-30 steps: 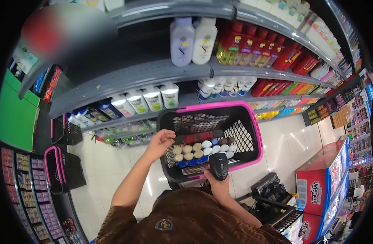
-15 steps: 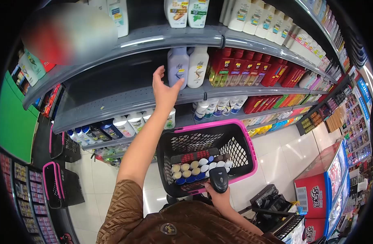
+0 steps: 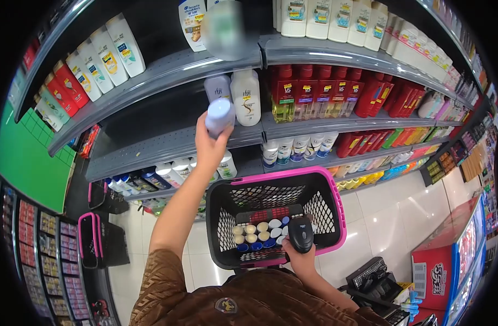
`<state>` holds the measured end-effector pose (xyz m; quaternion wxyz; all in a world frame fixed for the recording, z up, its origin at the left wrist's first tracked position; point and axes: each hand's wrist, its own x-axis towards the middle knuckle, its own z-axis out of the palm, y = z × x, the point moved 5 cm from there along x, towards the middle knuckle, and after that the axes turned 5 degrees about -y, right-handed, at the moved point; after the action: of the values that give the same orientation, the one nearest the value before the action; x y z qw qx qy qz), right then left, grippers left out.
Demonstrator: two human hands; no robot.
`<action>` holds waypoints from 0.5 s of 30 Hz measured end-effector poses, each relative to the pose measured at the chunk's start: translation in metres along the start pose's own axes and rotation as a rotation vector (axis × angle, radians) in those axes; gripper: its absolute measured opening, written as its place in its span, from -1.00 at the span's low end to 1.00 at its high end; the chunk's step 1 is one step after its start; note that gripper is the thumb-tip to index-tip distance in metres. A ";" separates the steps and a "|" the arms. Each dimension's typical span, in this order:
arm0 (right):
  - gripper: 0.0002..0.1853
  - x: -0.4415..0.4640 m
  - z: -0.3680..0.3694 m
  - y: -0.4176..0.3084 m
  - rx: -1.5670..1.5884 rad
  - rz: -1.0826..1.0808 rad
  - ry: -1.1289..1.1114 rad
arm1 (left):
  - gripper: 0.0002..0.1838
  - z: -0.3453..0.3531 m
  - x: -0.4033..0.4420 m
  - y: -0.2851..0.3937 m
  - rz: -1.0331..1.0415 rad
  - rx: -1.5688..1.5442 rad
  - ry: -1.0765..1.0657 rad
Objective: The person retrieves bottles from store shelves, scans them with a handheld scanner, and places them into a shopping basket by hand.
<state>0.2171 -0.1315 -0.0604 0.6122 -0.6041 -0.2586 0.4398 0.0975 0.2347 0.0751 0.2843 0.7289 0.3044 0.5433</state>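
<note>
My left hand is closed around a lavender bottle, lifted in front of the middle shelf with its cap tilted toward me. Behind it, another lavender bottle stands on the shelf beside a white bottle. In my right hand is a black handheld scanner, held over the near edge of a black basket with a pink rim. Inside the basket are several containers with cream, white and blue tops.
Red bottles line the middle shelf to the right. White bottles stand above them. More black baskets with pink handles are at the left. A red and blue freezer and black equipment are at the lower right.
My left hand moved from above the basket to the shelf, took hold of a lavender bottle and drew it forward. My right hand still holds the scanner near the basket.
</note>
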 end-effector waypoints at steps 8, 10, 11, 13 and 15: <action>-0.79 0.036 0.020 -0.050 0.260 -0.023 -0.251 | -0.41 -0.017 -0.145 0.092 -0.444 -0.530 -0.136; -0.70 0.037 0.019 -0.032 0.284 0.011 -0.371 | -0.44 -0.003 -0.176 0.091 -0.637 -0.594 -0.171; -0.66 0.037 0.019 -0.028 0.353 0.006 -0.407 | -0.45 0.003 -0.187 0.090 -0.669 -0.629 -0.168; -0.52 0.039 0.020 -0.028 0.364 0.021 -0.460 | -0.46 0.014 -0.202 0.086 -0.696 -0.673 -0.164; -0.50 0.042 0.018 -0.027 0.300 0.031 -0.466 | -0.47 0.015 -0.209 0.080 -0.747 -0.704 -0.152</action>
<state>0.2282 -0.0834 -0.0410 0.6119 -0.3932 -0.3153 0.6095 0.0758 0.0240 0.0022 0.7081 0.4681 0.3212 0.4199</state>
